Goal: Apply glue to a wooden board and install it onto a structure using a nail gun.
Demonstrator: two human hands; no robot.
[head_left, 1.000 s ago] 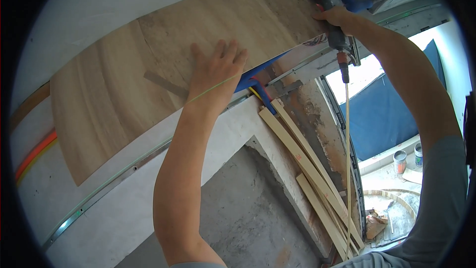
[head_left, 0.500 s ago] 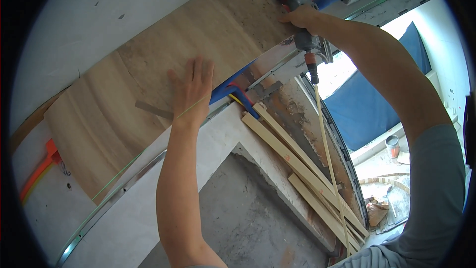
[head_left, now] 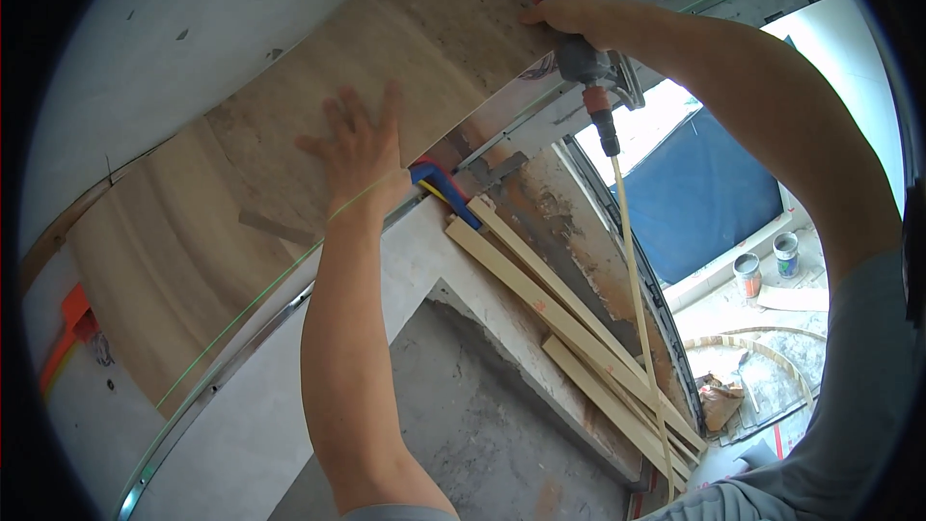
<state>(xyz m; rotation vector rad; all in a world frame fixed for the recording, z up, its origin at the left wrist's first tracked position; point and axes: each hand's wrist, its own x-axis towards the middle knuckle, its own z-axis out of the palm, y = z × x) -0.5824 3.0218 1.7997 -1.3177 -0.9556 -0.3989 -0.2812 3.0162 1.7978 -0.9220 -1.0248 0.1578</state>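
Left hand flat and open, fingers spread, pressing a big wooden board up against the white ceiling, right hand gripping a grey and blue nail gun at the board's edge, yellow hose hanging down, wood strips leaning nearby

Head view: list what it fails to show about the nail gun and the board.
- Nail gun: nose and trigger covered by the right hand.
- Wooden board: fastening behind it is hidden; the left hand covers part.
- Cans: too small to identify.
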